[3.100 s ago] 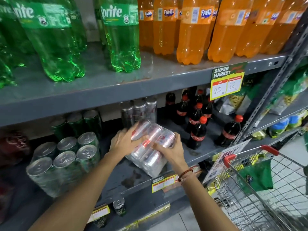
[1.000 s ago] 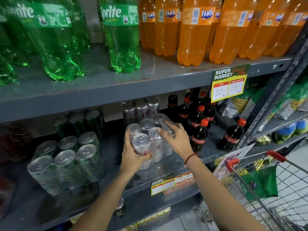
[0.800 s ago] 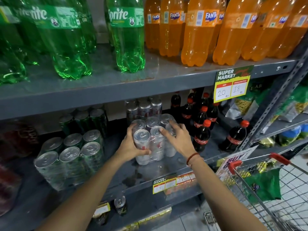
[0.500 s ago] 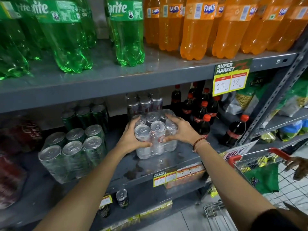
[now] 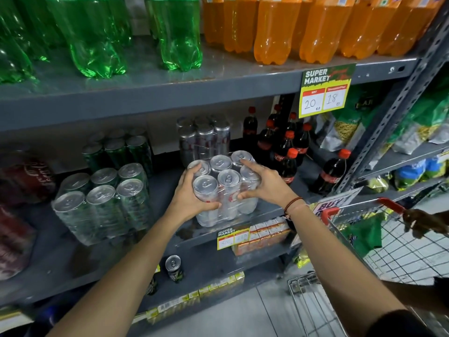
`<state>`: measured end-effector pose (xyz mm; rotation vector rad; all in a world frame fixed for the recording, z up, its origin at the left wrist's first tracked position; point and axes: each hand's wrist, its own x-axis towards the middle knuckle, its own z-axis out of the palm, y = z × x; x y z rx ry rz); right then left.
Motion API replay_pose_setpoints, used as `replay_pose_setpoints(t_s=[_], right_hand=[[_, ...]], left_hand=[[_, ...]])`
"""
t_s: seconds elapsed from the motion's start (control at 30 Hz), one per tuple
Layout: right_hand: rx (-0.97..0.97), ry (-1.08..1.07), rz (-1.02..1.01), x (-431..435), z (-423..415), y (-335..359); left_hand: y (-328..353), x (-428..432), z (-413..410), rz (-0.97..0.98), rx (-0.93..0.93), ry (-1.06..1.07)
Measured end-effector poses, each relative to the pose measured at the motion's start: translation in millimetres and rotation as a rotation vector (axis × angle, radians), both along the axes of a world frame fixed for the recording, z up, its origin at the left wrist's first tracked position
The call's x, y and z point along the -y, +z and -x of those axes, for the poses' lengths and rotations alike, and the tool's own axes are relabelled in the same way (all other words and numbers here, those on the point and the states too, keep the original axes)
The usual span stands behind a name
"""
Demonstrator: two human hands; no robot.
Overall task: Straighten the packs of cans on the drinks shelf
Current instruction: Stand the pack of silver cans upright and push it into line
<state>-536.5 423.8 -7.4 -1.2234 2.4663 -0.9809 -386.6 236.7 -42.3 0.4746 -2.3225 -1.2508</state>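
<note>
Head view: silver pack [image 5: 224, 188], six cans shrink-wrapped, is stood upright near the front edge of the middle shelf [image 5: 155, 244], can tops up. It is gripped from both sides. Left hand [image 5: 192, 198] is wrapped on the left face, thumb across the front, fingers over the back-left can top. Right hand [image 5: 264, 184] is pressed on the right side, index laid on the back-right can top, thumb at the front; a thread band [image 5: 292, 205] is worn at that wrist. Second silver pack [image 5: 204, 139] is seen just behind. Green pack [image 5: 102, 203] is set to the left, apart, with another green pack [image 5: 119, 149] behind it. Cola bottles [image 5: 284, 152] are grouped to the right. Price tag [image 5: 324, 92] is hung from the upper shelf, under orange bottles [image 5: 315, 27] and green bottles [image 5: 136, 32]. Cart [image 5: 379, 234] is seen at lower right, its red handle held by another hand [image 5: 418, 221].
</note>
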Motion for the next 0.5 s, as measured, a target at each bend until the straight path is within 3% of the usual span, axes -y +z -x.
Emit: replay_pose_setpoints(t_s=[0.5], right_hand=[[0.007, 0.023, 0.024, -7.3, -7.5, -1.4]], left_hand=[[1.5, -8.9, -7.6, -0.031, 0.030, 0.010]])
